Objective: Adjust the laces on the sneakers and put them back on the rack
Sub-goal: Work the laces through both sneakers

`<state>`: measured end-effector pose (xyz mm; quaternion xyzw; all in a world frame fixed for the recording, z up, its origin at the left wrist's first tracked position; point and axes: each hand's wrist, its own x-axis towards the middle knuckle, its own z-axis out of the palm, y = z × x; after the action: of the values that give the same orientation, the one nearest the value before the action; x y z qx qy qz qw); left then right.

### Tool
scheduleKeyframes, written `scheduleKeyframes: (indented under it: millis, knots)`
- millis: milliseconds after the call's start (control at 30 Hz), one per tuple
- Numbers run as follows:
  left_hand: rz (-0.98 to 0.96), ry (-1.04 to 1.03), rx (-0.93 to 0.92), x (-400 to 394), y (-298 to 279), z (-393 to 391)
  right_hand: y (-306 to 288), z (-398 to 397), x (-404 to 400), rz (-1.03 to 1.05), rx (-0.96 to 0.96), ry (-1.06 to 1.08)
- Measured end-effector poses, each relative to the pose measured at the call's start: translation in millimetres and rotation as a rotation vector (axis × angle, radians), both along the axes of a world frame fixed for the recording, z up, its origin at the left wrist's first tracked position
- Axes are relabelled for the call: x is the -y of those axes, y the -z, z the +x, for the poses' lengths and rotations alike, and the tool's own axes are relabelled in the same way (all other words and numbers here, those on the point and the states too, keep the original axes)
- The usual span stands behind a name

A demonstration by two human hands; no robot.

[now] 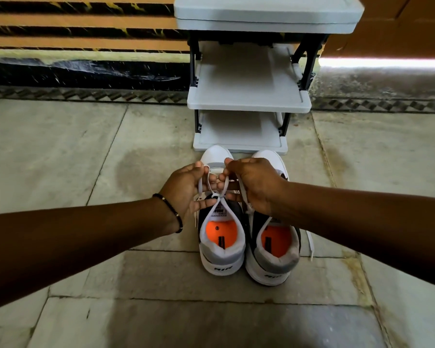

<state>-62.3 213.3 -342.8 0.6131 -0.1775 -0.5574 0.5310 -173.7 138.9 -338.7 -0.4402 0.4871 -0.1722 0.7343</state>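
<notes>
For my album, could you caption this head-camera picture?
Both hands, left and right, tie the left sneaker's white lace before the grey rack.

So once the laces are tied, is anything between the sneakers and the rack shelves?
Nothing visible. The sneakers sit on the floor right in front of the rack, toes at its bottom shelf, and the shelves in view look bare. Both hands, left hand and right hand, hold the left sneaker's lace.
</notes>
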Motion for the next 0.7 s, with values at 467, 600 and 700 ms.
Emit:
scheduleKeyframes:
  millis: [467,600,700]
  knots:
    - [-0.188,0.233,0.316,-4,7,7,0,2,-2,-0.080,0.017,-0.044]
    - [-0.199,0.225,0.328,-4,11,12,-2,2,-1,-0.122,-0.011,-0.082]
    - [-0.153,0.198,0.272,-1,12,17,-2,-1,2,-0.170,-0.037,-0.083]
